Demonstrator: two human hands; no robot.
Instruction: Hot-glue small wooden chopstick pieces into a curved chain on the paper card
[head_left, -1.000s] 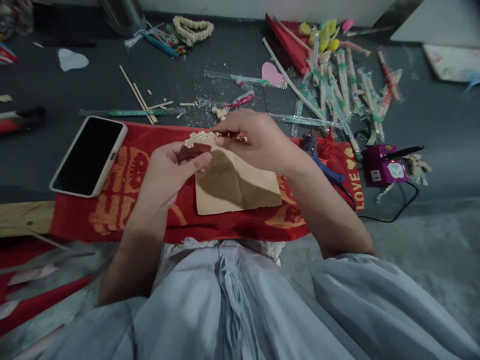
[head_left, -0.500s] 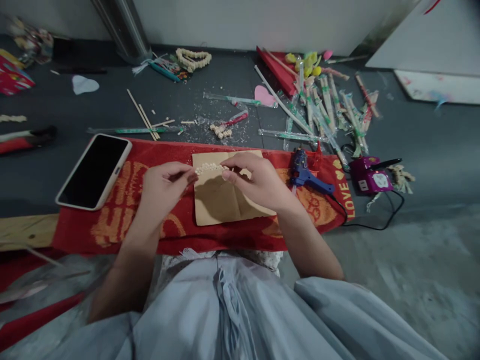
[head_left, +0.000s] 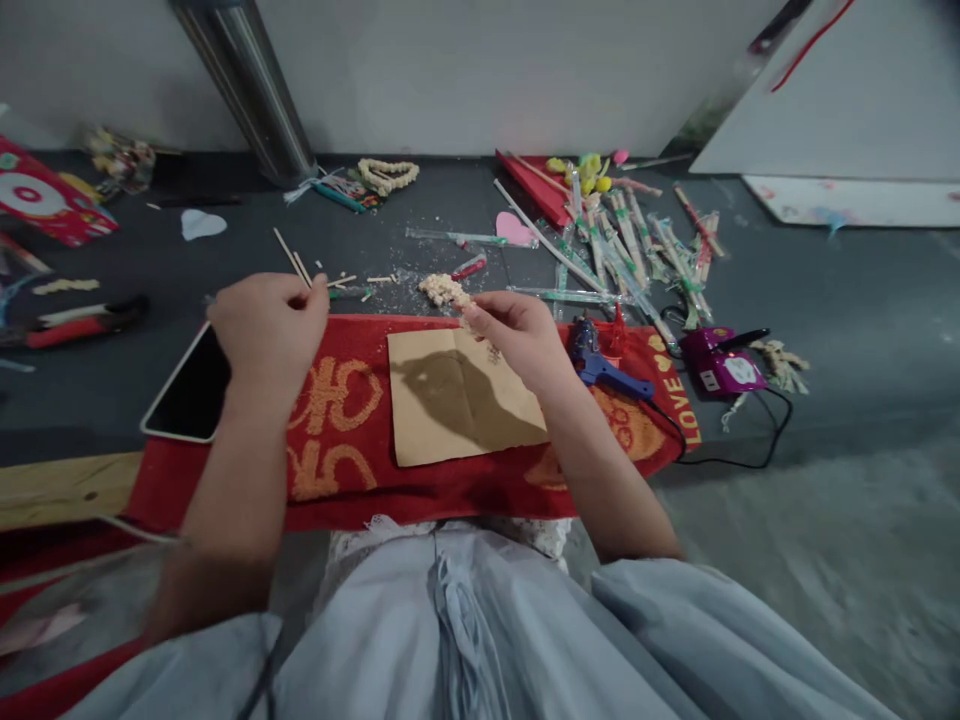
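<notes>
My right hand point(head_left: 521, 335) pinches a cream strip of small bead-like lumps point(head_left: 470, 318) above a creased sheet of brown paper point(head_left: 420, 430). Just beyond its fingertips, a cream clump of similar lumps point(head_left: 439, 288) lies on the dark table; the two overlap in view. My left hand point(head_left: 266, 325) is raised over the white-edged phone point(head_left: 180, 395), hiding part of it. Its fingers are closed, beside thin wooden sticks point(head_left: 289, 252), and what they hold, if anything, is hidden. The paper lies on a red towel point(head_left: 337, 505).
A blue glue gun point(head_left: 600, 365) lies right of the paper, near a purple box point(head_left: 720, 362) with a cord. Wrapped sticks point(head_left: 637, 240) are heaped behind them. At left lie red-handled pliers point(head_left: 75, 328). A metal cylinder point(head_left: 262, 110) and a cream beaded heart point(head_left: 388, 175) stand farther back.
My left hand has let go of the beaded strip and moved left and up towards the sticks. My right hand keeps the strip, now tilted near the clump. The view has shifted slightly.
</notes>
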